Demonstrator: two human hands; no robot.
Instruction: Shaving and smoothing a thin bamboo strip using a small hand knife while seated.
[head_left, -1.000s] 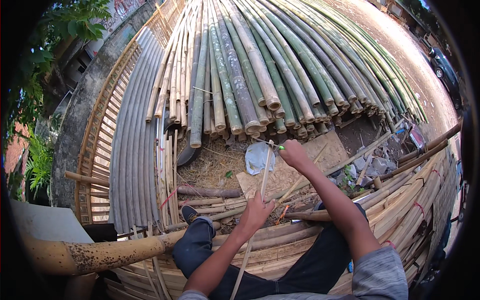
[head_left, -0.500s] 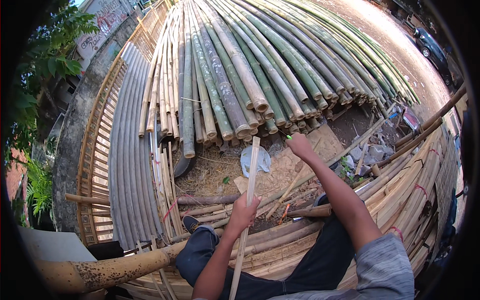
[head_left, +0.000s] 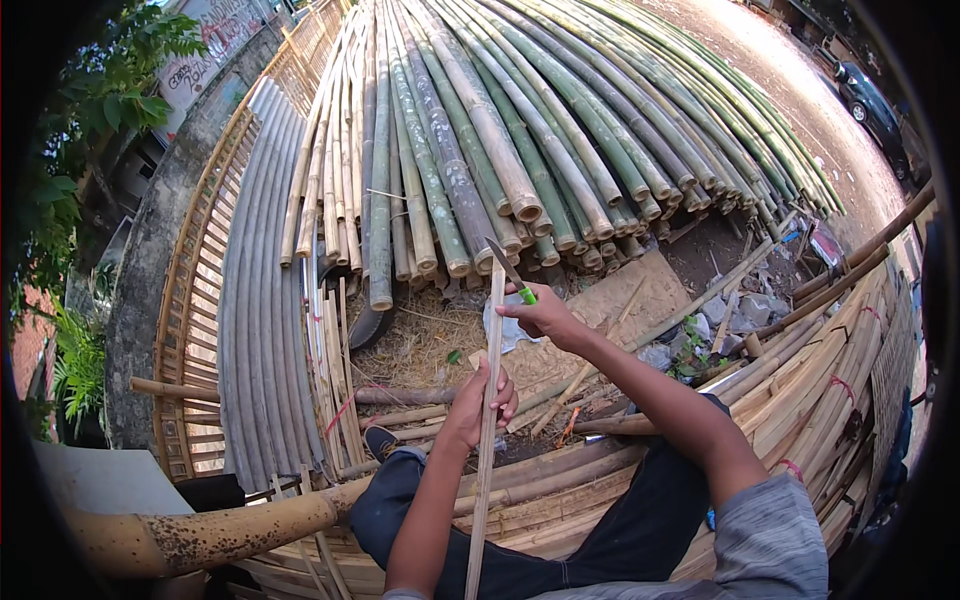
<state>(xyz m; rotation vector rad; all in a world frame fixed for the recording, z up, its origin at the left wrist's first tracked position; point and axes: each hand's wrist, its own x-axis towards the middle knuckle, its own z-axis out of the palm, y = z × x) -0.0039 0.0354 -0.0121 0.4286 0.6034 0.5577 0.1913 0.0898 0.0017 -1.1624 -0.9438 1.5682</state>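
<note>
A pale split bamboo strip [head_left: 484,470] stands lengthwise in front of me, its lower end running down past my lap. My left hand [head_left: 478,405] is wrapped around the strip about midway up. My right hand [head_left: 545,318] grips a knife [head_left: 526,293] with a bright green handle. The knife's dark blade points up and to the left and lies at the strip's upper end; whether it cuts into the wood I cannot tell. Behind my right hand, a white plastic bag [head_left: 506,335] is partly hidden.
A big stack of green bamboo poles [head_left: 450,170] fills the far side, cut ends toward me. Bundled split bamboo [head_left: 800,420] lies at right, corrugated sheets [head_left: 262,300] at left. A thick bamboo pole [head_left: 230,540] crosses the near left. A dark car [head_left: 868,105] stands far right.
My right hand has come left and down, bringing the knife from beyond the strip to its upper end. My left hand has risen slightly on the strip, its fingers shifting.
</note>
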